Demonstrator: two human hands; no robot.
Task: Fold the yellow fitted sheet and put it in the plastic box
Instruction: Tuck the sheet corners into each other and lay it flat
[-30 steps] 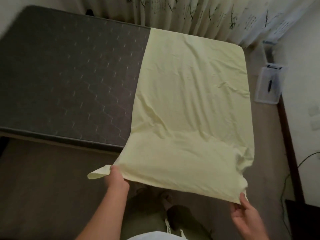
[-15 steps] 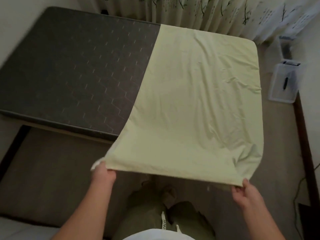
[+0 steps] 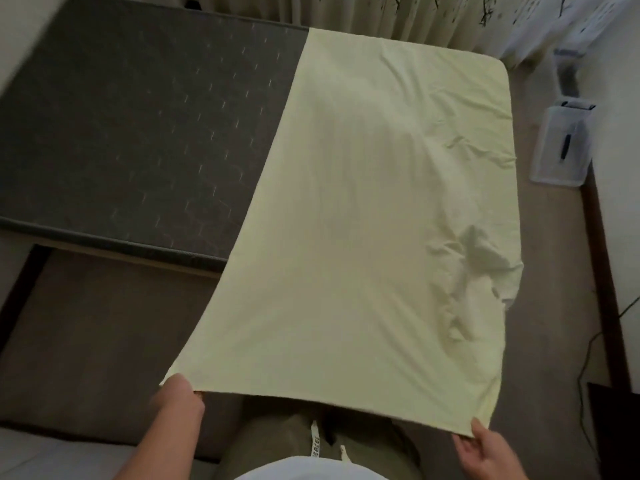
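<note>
The yellow fitted sheet (image 3: pixel 374 209) lies folded lengthwise over the right half of the dark grey mattress (image 3: pixel 131 126), its near end lifted off the bed toward me. My left hand (image 3: pixel 180 393) grips the sheet's near left corner. My right hand (image 3: pixel 481 448) pinches the near right corner. Between my hands the near edge hangs taut above my legs. A bunched, wrinkled pocket sits along the sheet's right side. The clear plastic box (image 3: pixel 562 147) stands on the floor at the right, by the wall, with a dark item inside.
Patterned curtains (image 3: pixel 398 15) hang behind the bed. A brown floor strip runs between the bed's right edge and the wall. A black cable (image 3: pixel 588 368) trails on the floor at the right near a dark object (image 3: pixel 613 427). A dark bench or rug lies at the bed's foot.
The sheet's near end has been drawn closer to me and stretched flatter. My left hand moved down and right, my right hand lower. The view tilted nearer the bed.
</note>
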